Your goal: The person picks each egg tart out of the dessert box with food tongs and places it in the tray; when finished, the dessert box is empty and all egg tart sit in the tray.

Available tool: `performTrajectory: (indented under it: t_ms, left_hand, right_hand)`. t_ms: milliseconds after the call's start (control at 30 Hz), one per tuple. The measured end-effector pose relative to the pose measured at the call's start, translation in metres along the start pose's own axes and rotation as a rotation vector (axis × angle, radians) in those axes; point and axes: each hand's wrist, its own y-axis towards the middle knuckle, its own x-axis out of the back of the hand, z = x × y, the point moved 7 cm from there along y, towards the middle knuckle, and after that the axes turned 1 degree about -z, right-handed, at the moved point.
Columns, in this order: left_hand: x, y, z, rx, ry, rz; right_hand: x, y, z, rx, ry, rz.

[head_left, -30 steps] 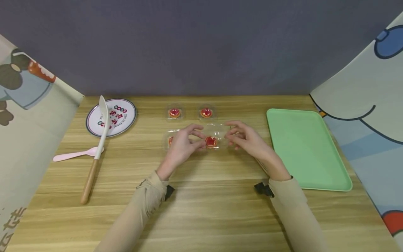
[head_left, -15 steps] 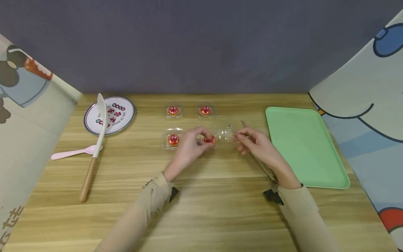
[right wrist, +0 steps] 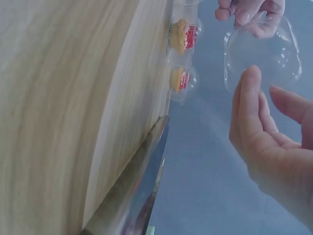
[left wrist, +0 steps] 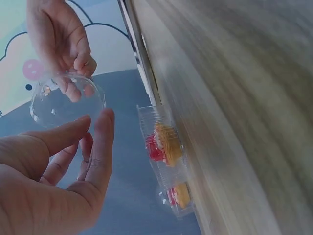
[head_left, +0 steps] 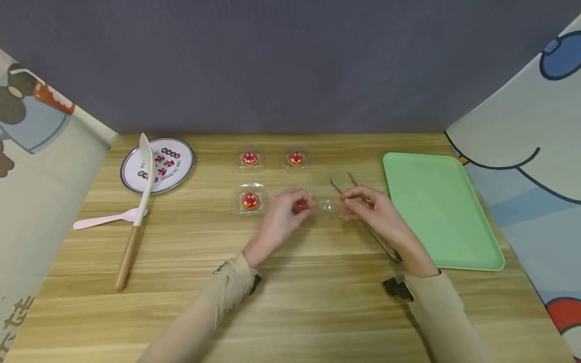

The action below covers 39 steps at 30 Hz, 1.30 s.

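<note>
Between my two hands hangs a clear plastic domed lid (head_left: 328,205), seen large in the left wrist view. My left hand (head_left: 287,210) pinches its left edge with thumb and fingers. On the opposite edge, the thumb and fingers of my right hand (head_left: 374,207) grip it. Partly hidden behind my left fingers is a red-topped tart (head_left: 301,203) in a clear box. A second tart (head_left: 250,200) sits in its box to the left, and two more boxed tarts (head_left: 296,158) stand behind. Metal tongs (head_left: 380,241) lie under my right hand.
A green tray (head_left: 442,212) lies at the right. On the left, a long spoon with a wooden handle (head_left: 127,257) rests across a patterned plate (head_left: 179,174) and a pink spoon (head_left: 101,220). A dark wall (head_left: 290,70) borders the table's back edge.
Both hands have shifted to the right, and the clear lid has moved right with them, off the front right tart. The front left tart and the tongs' tips have come into view.
</note>
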Motion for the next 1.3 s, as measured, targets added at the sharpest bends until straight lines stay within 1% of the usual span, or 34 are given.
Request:
performTrajectory:
  t_ms: [133, 267, 367, 600, 800, 1000, 1067, 1300]
  left_hand:
    - [-0.003, -0.001, -0.001, 0.019, -0.008, 0.034]
    - [-0.008, -0.004, 0.000, 0.070, -0.025, 0.110]
    - [-0.012, -0.005, 0.000, 0.099, -0.041, 0.153]
    - [-0.020, -0.006, 0.002, 0.136, -0.052, 0.183]
    - [-0.026, -0.009, 0.005, 0.152, -0.032, 0.228]
    - [-0.031, -0.010, 0.005, 0.139, -0.029, 0.267]
    - [-0.032, -0.010, 0.005, 0.134, -0.025, 0.279]
    - [-0.037, -0.014, 0.006, 0.149, 0.003, 0.352]
  right_hand:
    - [0.005, -0.002, -0.002, -0.011, -0.017, -0.027]
    - [0.011, -0.004, -0.006, -0.014, -0.053, -0.051]
    - [0.014, -0.004, -0.010, -0.021, -0.080, -0.053]
    - [0.014, -0.006, -0.016, -0.054, -0.162, -0.017]
    - [0.012, -0.007, -0.019, -0.054, -0.199, 0.046]
    - [0.009, -0.008, -0.021, -0.084, -0.230, 0.065]
    - [0.007, -0.007, -0.021, -0.073, -0.260, 0.076]
    - [0.004, -0.007, -0.024, -0.033, -0.355, 0.110]
